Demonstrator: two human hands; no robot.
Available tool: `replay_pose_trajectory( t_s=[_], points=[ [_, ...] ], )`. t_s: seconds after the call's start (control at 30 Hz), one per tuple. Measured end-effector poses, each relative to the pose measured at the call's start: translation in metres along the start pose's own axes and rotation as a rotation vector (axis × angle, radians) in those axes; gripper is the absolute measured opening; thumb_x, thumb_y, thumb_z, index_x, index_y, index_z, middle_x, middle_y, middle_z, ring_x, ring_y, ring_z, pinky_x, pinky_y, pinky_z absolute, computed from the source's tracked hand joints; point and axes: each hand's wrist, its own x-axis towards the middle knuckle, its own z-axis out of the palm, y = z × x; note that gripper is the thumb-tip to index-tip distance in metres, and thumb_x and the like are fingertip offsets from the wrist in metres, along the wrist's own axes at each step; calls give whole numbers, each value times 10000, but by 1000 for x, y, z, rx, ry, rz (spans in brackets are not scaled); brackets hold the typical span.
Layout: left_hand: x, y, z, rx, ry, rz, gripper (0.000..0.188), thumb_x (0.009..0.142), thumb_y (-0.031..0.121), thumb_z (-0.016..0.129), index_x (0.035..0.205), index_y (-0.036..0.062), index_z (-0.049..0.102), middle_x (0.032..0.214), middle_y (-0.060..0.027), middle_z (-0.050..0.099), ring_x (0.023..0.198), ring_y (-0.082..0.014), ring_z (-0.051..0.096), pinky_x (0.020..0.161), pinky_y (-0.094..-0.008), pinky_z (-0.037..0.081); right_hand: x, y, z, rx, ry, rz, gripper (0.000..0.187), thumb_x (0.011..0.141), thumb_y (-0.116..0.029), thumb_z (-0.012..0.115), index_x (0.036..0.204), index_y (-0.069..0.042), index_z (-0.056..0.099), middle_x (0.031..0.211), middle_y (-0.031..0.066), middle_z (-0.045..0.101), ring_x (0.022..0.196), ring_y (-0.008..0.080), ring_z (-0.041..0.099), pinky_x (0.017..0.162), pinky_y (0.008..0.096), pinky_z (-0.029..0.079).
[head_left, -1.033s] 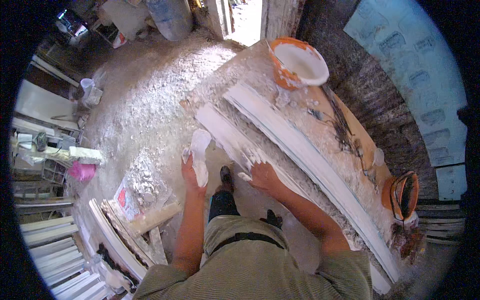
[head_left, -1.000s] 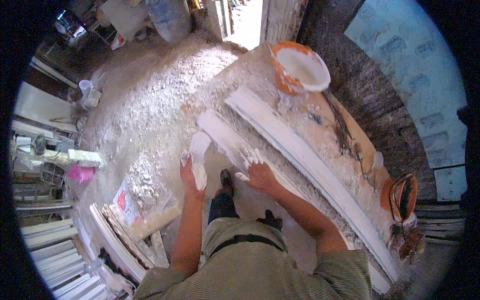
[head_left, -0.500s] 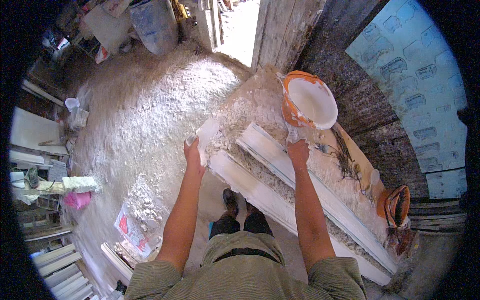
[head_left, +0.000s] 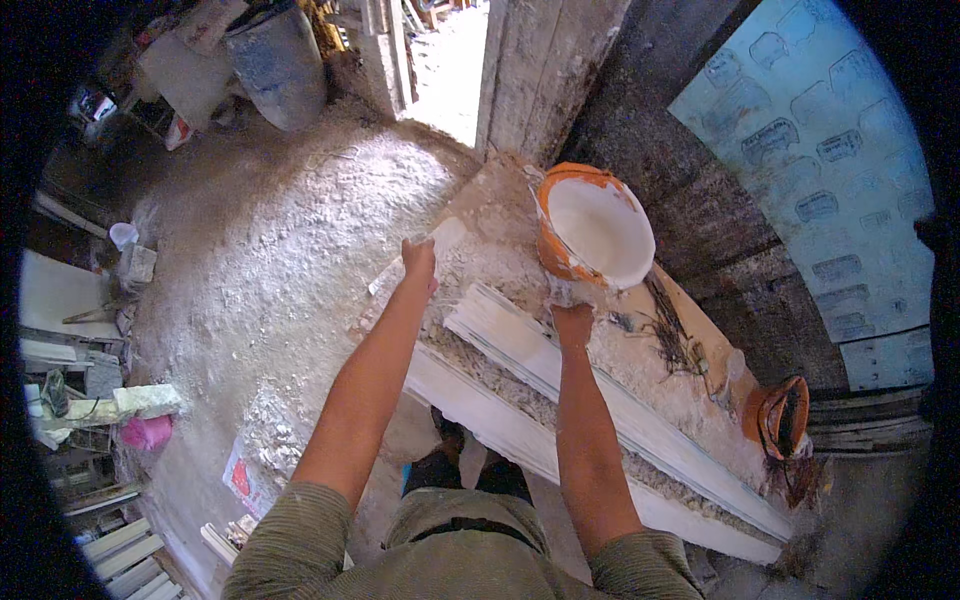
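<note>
My left hand (head_left: 420,264) is closed on a flat white plaster-coated piece (head_left: 449,235), held out over the far left corner of the work board (head_left: 490,200). Whether it is a scraper I cannot tell. My right hand (head_left: 572,322) is closed just below the orange bucket (head_left: 553,245), at a whitish, smeared bit that is too unclear to name. White paste (head_left: 600,225) coats the inside of the bucket. Nearer me, two long white mouldings (head_left: 520,335) lie side by side, slanting down to the right, with crumbly plaster between them.
Dark wires (head_left: 680,330) lie on the board's right side, near an orange container (head_left: 775,420). A blue sheet (head_left: 800,150) leans at the right. Plaster debris (head_left: 270,440) covers floor at the left. A blue barrel (head_left: 278,70) stands beside the bright doorway (head_left: 448,70).
My left hand has moved forward and slightly right with the flat white piece, which now points farther away. My right hand stays just below the bucket. The view has shifted a little.
</note>
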Motion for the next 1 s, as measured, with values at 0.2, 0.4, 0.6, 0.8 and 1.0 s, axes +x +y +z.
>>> replay_pose_trajectory(
  t_s=[0.2,0.4,0.6,0.8,1.0],
  points=[
    [-18,15,34,351,34,277,592,758,194,651,1239,38,342,1136,-161,541,1060,-329,498,904,-431,391,20,6,-11,760,-308,224,387,753,-211,679,1057,10,590,954,143,640,793,283,622,689,379,511],
    [-90,26,9,168,-163,382,520,801,158,632,1250,27,404,1162,-150,538,1082,-273,507,935,-380,376,-17,-10,-84,1372,-799,711,275,803,-131,626,1059,-48,571,844,50,602,652,140,552,529,237,464],
    [-159,4,-18,419,-299,377,437,852,186,607,1236,37,459,1135,-122,563,1053,-218,521,918,-324,390,-44,-74,-118,423,-814,-369,375,756,-114,640,1105,-12,547,933,102,631,760,229,601,671,366,493],
    [-163,-35,-16,244,-201,472,356,893,151,550,1212,28,455,1117,-135,545,1041,-227,508,915,-330,384,-24,-139,-62,295,-657,-830,358,692,-153,691,991,26,610,933,231,639,881,356,623,800,408,483],
    [-179,-67,5,279,94,601,279,926,164,495,1164,25,454,1055,-148,537,992,-247,511,902,-345,380,-37,-128,-41,324,-625,-684,417,667,-242,731,955,42,629,918,239,645,898,349,628,818,408,487]
  ],
)
